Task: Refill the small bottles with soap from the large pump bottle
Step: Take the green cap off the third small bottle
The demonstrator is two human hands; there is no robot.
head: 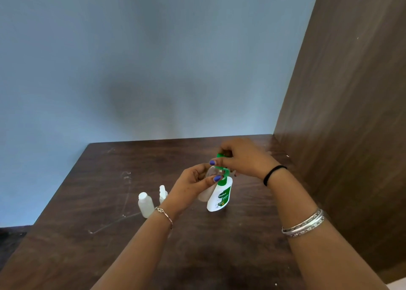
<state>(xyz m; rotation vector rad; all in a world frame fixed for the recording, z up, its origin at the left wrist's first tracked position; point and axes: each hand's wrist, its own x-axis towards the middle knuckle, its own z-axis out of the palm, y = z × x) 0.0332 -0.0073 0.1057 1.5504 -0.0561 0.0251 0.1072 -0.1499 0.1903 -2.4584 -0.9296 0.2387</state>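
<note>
A white pump bottle [220, 196] with a green label and green pump head stands upright on the dark wooden table [109, 201]. My right hand [243, 157] rests on top of the green pump head, fingers curled over it. My left hand [193, 183] holds a small translucent bottle [206, 193] tilted up against the pump's spout. Left of my left wrist stand two more small bottles: a capped translucent one [145, 204] and a thinner one with a spray top [162, 193], partly hidden by the wrist.
A brown wooden panel [351, 114] rises along the table's right side, close to the pump bottle. A blue wall [153, 59] stands behind the table's far edge. White scratches mark the table's left half.
</note>
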